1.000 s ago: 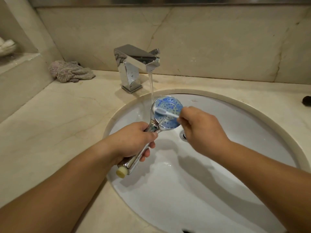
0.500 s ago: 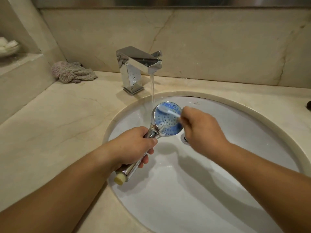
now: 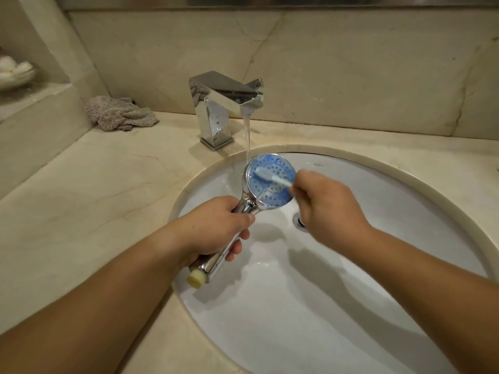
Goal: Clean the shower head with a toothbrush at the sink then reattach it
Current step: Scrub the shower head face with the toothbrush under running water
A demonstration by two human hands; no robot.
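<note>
At far left of the frame a dish [image 3: 16, 75] sits on a ledge; right of it a crumpled grey washcloth [image 3: 120, 113] lies on the marble tabletop [image 3: 89, 190]. At upper centre a chrome faucet [image 3: 221, 106] runs a thin stream onto the left edge of the shower head [image 3: 270, 182], held over the white sink [image 3: 391, 201] at mid-frame.

The left hand [image 3: 216, 228] comes in from lower left, its grip wrapped round the chrome handle just below the head, fingers curled under, the cream-coloured threaded end jutting out below the wrist. The blue nozzle face tilts up toward the camera. From the right, the right hand [image 3: 324, 203] pinches the handle of a white toothbrush [image 3: 272, 177], wrist bent, bristles laid across the upper part of the face; the hand is blurred.

The scrubbing would go best with short strokes worked across every ring of nozzles, the face kept under the stream so loosened grime rinses away, and the handle held firm against the slippery chrome. Reattaching remains to be done.
</note>
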